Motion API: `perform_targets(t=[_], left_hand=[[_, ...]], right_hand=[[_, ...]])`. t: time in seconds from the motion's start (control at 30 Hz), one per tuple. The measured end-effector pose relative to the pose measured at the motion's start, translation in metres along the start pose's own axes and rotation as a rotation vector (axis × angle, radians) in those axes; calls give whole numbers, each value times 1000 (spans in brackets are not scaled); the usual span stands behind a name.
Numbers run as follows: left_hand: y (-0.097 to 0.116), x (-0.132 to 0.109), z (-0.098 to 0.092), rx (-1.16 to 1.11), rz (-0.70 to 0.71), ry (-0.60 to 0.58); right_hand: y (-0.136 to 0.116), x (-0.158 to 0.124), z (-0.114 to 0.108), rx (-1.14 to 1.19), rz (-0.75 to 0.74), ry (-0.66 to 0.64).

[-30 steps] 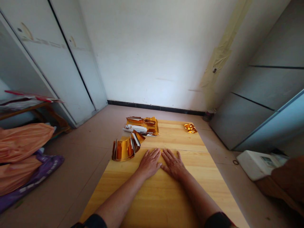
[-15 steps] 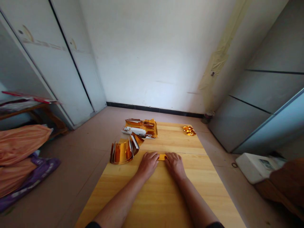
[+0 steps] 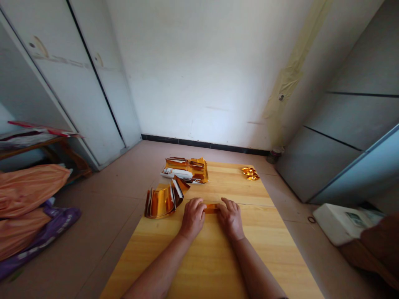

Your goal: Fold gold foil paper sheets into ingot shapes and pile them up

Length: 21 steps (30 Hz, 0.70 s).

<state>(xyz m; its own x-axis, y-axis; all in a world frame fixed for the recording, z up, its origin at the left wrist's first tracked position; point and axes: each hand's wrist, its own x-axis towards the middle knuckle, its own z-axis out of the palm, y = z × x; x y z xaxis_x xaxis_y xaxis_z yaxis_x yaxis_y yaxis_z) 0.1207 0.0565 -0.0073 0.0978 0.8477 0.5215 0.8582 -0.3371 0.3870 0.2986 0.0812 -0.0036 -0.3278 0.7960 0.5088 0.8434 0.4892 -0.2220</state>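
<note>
A narrow folded strip of gold foil paper [image 3: 212,208] spans the gap between my two hands, just over the wooden table [image 3: 215,261]. My left hand [image 3: 193,218] pinches its left end with curled fingers. At the other end, my right hand [image 3: 230,216] grips the strip between thumb and fingers. Left of my left hand stands a curved, fanned stack of gold foil sheets [image 3: 162,201]. Behind it lies a larger pile of gold foil paper [image 3: 198,168] with white edges showing. Several shiny folded gold pieces [image 3: 250,173] rest at the far right corner.
A white wall [image 3: 193,83] rises beyond the table. Grey cabinets [image 3: 93,83] stand at left, a grey refrigerator-like unit [image 3: 336,137] at right. Orange and purple bags [image 3: 31,195] lie at the left; a white foam box [image 3: 336,222] sits on the right.
My fingers have risen and curled more around the ends of the strip, which now looks tilted and darker. The view has shifted slightly.
</note>
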Motion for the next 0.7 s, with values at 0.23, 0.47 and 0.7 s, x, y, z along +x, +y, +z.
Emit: perform_targets(t=[0.23, 0.47, 0.7], left_hand=[[8, 1, -14, 93, 13, -141], [2, 2, -11, -1, -76, -155], [-16, 4, -1, -152, -158, -140]], right_hand=[[-2, -5, -6, 15, -54, -78], [8, -4, -5, 101, -53, -166], [15, 2, 2, 109, -8, -186]])
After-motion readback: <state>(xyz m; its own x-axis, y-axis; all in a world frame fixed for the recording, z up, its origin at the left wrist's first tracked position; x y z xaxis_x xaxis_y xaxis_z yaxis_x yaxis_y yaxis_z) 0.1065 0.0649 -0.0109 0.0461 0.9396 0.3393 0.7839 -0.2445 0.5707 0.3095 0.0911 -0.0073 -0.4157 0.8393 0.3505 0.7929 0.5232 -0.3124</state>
